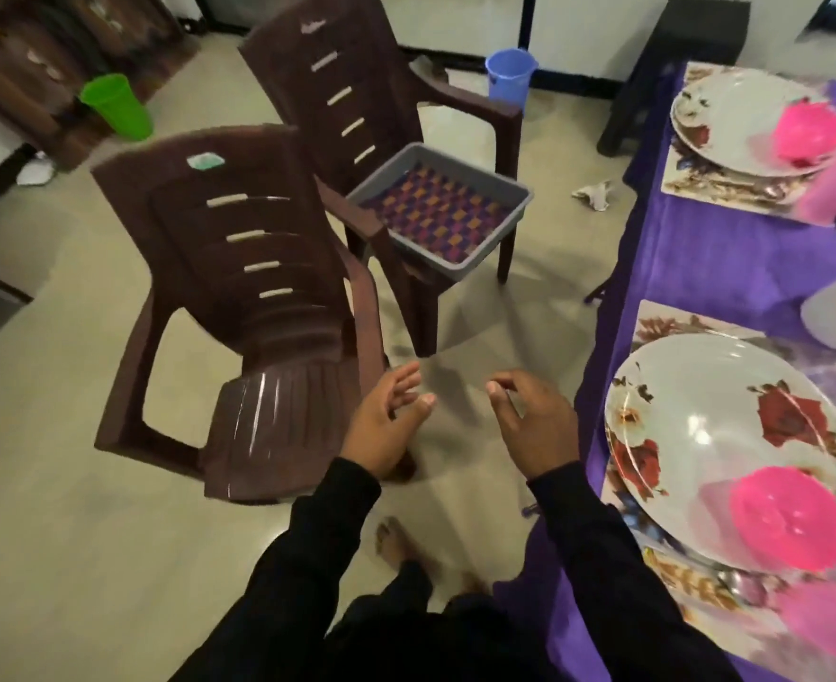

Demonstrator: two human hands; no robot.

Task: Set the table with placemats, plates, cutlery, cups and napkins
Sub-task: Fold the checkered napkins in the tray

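Head view: both hands hang in front of the body over the floor (86,534), left of the counter (730,268); the left hand (386,425) is open with fingers spread and holds nothing; the right hand (529,425) is also empty, its fingers loosely curled and apart; both arms wear black sleeves. On the counter, under a purple cloth, the near floral placemat (671,322) carries a flowered plate (716,435) with a pink cup (790,519) lying on it toward the near edge; cutlery (735,583) shows dimly beside the plate, and a blurred pink napkin (829,622) lies at the right edge of the frame. The far placemat (691,174) holds a second plate (730,115) and a second pink cup (809,130). Two brown plastic chairs stand on the floor; the farther chair (337,81) bears a grey tray (504,189) with a patterned mat inside; the nearer chair (238,268) is bare.
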